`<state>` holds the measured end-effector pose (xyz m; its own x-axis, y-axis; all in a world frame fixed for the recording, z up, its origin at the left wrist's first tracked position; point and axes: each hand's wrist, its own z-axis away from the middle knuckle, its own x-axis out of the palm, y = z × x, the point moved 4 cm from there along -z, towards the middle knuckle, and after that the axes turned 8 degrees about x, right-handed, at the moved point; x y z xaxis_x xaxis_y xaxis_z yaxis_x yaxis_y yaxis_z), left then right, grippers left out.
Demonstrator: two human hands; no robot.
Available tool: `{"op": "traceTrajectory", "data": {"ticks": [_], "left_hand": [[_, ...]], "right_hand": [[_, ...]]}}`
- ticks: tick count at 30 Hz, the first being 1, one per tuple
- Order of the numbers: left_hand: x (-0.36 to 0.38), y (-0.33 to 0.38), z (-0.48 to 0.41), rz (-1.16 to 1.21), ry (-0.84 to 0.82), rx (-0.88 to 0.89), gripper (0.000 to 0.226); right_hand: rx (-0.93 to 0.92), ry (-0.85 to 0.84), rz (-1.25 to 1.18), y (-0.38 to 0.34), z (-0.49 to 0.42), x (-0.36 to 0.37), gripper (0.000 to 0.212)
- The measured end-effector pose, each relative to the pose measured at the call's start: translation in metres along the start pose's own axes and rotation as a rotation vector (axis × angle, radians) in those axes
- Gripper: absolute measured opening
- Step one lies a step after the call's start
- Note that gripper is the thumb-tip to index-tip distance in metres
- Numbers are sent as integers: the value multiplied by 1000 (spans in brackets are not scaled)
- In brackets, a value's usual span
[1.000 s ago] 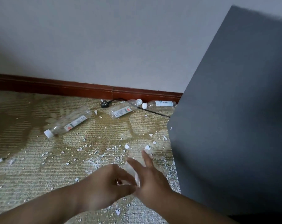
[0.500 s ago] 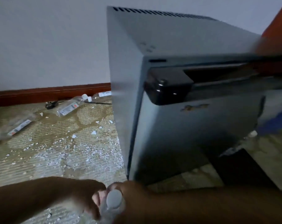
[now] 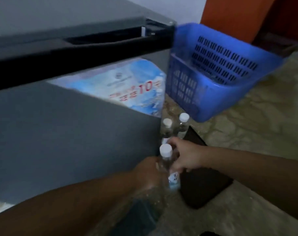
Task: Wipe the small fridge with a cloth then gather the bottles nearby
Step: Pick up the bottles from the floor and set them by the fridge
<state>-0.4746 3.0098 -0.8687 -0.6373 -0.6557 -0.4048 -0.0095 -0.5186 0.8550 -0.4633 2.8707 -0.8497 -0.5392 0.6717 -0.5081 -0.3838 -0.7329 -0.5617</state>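
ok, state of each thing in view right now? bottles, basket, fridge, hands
near bottle: capped, upright, held in both hands.
left hand: grips the near bottle, blurred.
right hand: fingers curled round the near bottle.
back-left bottle: capped, upright by the fridge corner.
back-right bottle: capped, upright.
blue basket: tilted, contents unclear.
fridge: door open or shut, cannot tell.

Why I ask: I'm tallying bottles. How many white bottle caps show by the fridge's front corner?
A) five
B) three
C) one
B: one cap tops the nearest bottle, which the right hand grips, and two more top the farther bottles standing just beyond it by the fridge.
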Motion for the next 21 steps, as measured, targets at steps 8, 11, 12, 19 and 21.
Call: {"op": "traceTrajectory", "data": {"ticks": [8, 11, 12, 19, 21], "left_hand": [[42, 10, -96, -252, 109, -176, 9], [51, 4, -100, -375, 38, -215, 2], [52, 6, -101, -369, 35, -227, 2], [61, -5, -106, -266, -5, -278, 21], [61, -12, -106, -255, 12, -305, 17]], "right_hand": [[82, 366, -291, 114, -28, -117, 52], [40, 442, -323, 125, -48, -143, 51], [33, 444, -294, 125, -54, -148, 53], [19, 399, -123, 109, -77, -156, 62], [23, 409, -35, 110, -80, -154, 66]]}}
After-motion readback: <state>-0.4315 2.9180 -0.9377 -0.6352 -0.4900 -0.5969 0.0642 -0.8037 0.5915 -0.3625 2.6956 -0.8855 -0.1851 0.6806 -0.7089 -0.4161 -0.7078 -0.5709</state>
